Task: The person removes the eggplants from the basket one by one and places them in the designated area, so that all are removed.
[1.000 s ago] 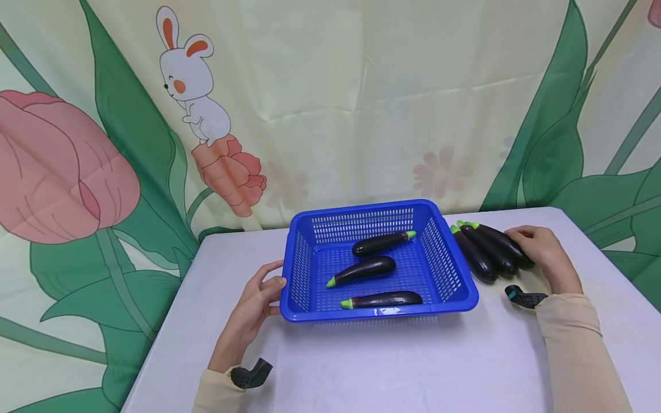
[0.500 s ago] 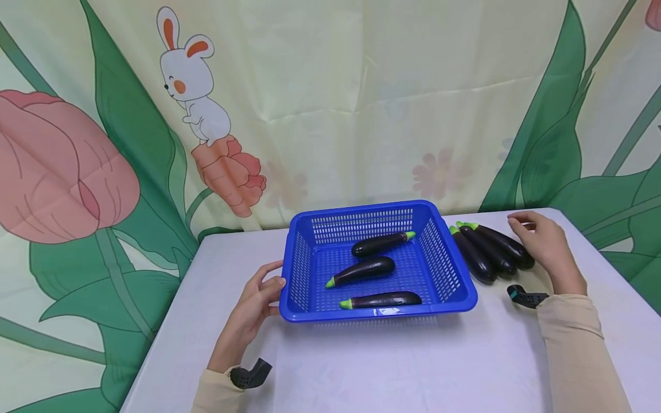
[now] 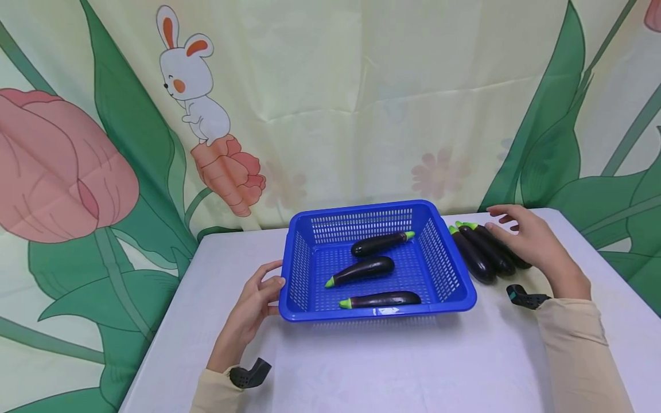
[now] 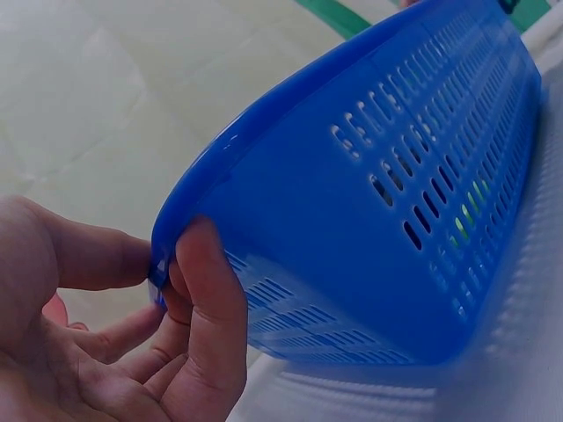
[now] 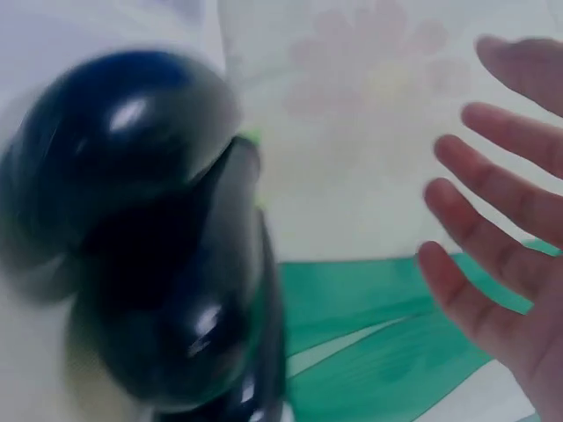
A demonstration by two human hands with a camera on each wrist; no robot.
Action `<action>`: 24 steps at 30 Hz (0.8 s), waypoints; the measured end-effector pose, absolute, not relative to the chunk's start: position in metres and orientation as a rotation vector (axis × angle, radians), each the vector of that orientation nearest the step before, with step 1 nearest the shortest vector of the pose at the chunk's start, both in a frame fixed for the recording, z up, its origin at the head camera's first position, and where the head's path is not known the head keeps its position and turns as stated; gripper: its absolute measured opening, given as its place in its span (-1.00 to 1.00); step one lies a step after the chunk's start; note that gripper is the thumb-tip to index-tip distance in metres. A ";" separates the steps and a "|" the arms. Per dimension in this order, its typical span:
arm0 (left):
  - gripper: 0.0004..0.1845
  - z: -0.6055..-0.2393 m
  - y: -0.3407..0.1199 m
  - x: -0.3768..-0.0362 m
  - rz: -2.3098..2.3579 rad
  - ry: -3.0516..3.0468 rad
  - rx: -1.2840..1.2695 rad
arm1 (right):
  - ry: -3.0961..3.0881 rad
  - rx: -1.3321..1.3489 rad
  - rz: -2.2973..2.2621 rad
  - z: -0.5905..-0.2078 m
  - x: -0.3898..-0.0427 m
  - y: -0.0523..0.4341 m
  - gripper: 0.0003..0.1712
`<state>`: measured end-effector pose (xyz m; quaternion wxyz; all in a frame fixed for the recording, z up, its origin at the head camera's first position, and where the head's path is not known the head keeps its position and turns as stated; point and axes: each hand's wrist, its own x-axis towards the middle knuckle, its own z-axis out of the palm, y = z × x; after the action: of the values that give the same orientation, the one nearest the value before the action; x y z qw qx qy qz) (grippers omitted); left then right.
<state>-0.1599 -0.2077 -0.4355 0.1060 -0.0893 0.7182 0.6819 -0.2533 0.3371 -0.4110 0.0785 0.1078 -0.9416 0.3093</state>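
My left hand (image 3: 253,307) pinches the left rim of a blue plastic basket (image 3: 379,312); in the left wrist view the thumb and fingers (image 4: 211,308) close on that rim. Inside the basket lie three dark eggplants with green stem ends: a back one (image 3: 379,245), a middle one (image 3: 364,271) and a front one (image 3: 384,299). To the basket's right, three more eggplants (image 3: 472,255) rest side by side. My right hand (image 3: 534,238) hovers over the rightmost of them, partly hiding it. In the right wrist view its spread fingers (image 5: 493,229) hold nothing.
A white cloth-covered table (image 3: 361,367) bears everything. A printed curtain (image 3: 330,115) with a rabbit and flowers hangs right behind its back edge. A black wrist camera (image 3: 524,297) on the right wrist sits close to the eggplants.
My right hand has lifted from beside the rightmost eggplant and moved left over it, its fingers spreading. The left hand and the basket stay in place.
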 end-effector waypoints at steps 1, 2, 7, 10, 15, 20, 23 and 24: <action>-0.43 -0.435 -0.208 -0.160 2.008 2.120 -0.261 | -2.826 0.349 0.929 -0.408 -0.252 0.333 -0.42; -0.42 -0.435 -0.209 -0.159 2.008 2.125 -0.260 | -2.832 0.375 0.926 -0.405 -0.250 0.329 -0.42; -0.42 -0.436 -0.209 -0.158 2.027 2.124 -0.262 | -2.861 0.498 0.945 -0.388 -0.240 0.311 -0.44; -0.40 -0.439 -0.207 -0.158 2.039 2.109 -0.256 | -2.869 0.536 0.998 -0.381 -0.234 0.305 -0.44; -0.38 -0.442 -0.205 -0.156 2.042 2.094 -0.264 | -2.834 0.661 1.126 -0.377 -0.226 0.296 -0.49; -0.39 -0.440 -0.206 -0.157 2.050 2.095 -0.277 | -2.771 0.862 1.327 -0.379 -0.220 0.284 -0.49; -0.38 -0.439 -0.207 -0.158 2.044 2.100 -0.272 | -2.738 0.963 1.470 -0.379 -0.219 0.276 -0.48; -0.38 -0.438 -0.207 -0.158 2.041 2.101 -0.261 | -2.733 0.989 1.514 -0.379 -0.219 0.274 -0.47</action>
<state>-0.1582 -0.2070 -0.4379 0.1005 -0.0884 0.7108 0.6905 -0.2192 0.2737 -0.3791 -0.0679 0.3011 -0.8320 0.4609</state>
